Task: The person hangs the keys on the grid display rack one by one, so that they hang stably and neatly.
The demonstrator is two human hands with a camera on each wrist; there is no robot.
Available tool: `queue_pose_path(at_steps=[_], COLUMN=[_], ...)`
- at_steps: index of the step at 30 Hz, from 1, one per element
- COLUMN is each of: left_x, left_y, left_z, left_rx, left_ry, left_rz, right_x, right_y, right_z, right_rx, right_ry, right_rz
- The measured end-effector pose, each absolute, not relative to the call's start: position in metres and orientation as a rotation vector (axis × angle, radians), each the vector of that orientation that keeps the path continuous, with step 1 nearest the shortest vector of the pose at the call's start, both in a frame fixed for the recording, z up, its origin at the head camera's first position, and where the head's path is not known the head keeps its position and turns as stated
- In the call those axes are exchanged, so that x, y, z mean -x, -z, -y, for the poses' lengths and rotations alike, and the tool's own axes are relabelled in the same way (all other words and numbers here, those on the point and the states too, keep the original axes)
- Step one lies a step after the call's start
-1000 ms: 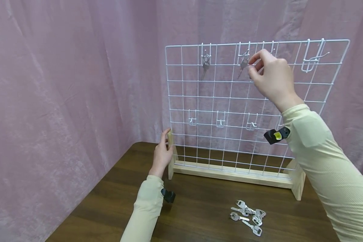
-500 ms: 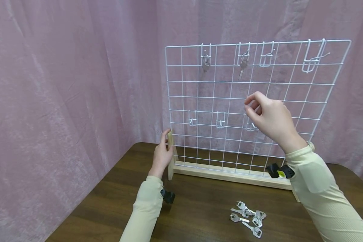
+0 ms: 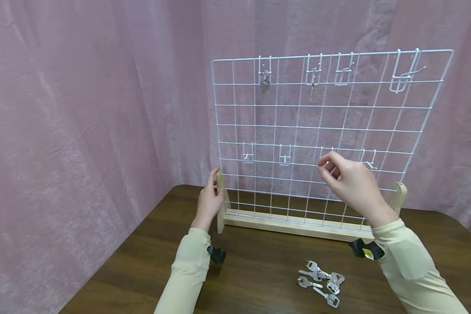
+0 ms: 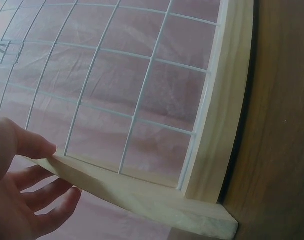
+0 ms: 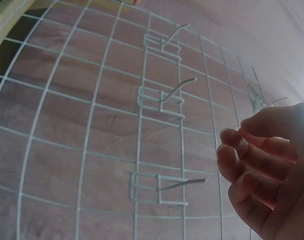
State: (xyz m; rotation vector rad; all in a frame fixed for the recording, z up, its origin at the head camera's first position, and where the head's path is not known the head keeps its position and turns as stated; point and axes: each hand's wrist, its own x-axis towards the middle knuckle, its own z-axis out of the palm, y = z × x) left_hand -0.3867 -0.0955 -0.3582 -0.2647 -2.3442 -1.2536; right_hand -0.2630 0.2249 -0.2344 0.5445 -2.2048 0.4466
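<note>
A white wire grid panel stands upright in a pale wooden stand. My left hand holds the stand's left upright, thumb on one side and fingers on the other, as the left wrist view shows. My right hand hovers before the lower part of the grid, fingers loosely curled with nothing between them. One key hangs on the upper left hook, and another key hangs edge-on from the hook beside it. Several loose keys lie in a pile on the table below.
Bare white hooks sit at the grid's upper right, and more bare hooks form a lower row. The dark wooden table extends around the stand. Pink curtains hang behind and to the left.
My right hand has come down from beside the second hanging key to the lower hooks. That key has swung round to face edge-on. My left hand stays on the stand.
</note>
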Motion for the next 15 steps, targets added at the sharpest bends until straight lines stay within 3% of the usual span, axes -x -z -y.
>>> queue_pose_path(at_steps=[15], left_x=[0.387], left_y=[0.356], left_z=[0.096], left_rx=[0.259], left_ry=[1.219], left_rz=[2.35], right_x=[0.252], right_y=[0.278], right_z=[-0.237], right_rx=[-0.555], right_ry=[-0.429], right_rz=[2.185])
